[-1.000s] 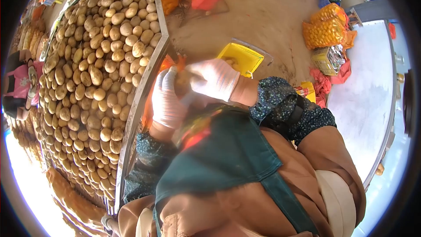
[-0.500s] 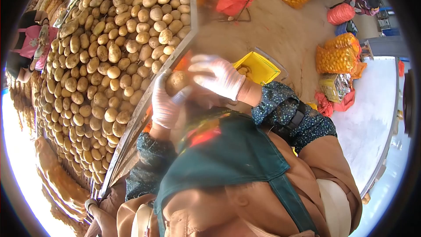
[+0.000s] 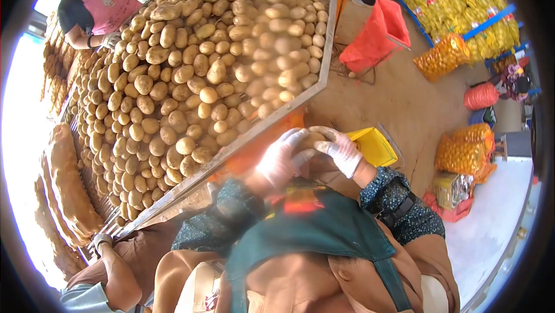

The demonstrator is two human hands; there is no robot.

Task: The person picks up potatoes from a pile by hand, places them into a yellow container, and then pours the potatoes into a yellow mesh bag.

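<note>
Both my hands, in pale knitted gloves, are close together in front of my green apron. My left hand (image 3: 280, 159) curls around a potato (image 3: 308, 142), which is partly covered by fingers and a little blurred. From the other side, my right hand (image 3: 342, 152) has its fingers bent over the same potato. Just beyond my left hand runs the metal edge of a sorting table (image 3: 272, 118), with a large heap of potatoes (image 3: 173, 99) on it. Behind my right hand sits a yellow crate (image 3: 374, 146).
A red bag on a frame (image 3: 378, 38) stands beyond the table. Filled orange net bags (image 3: 462, 150) and stacked yellow net bags (image 3: 445, 6) are on the right. A person in a pink apron (image 3: 110, 3) works across the heap; another person's arm (image 3: 118, 275) is at lower left.
My hands have come together around the potato; earlier the left held it and the right was apart. The view has shifted, showing more of the heap and the person across it.
</note>
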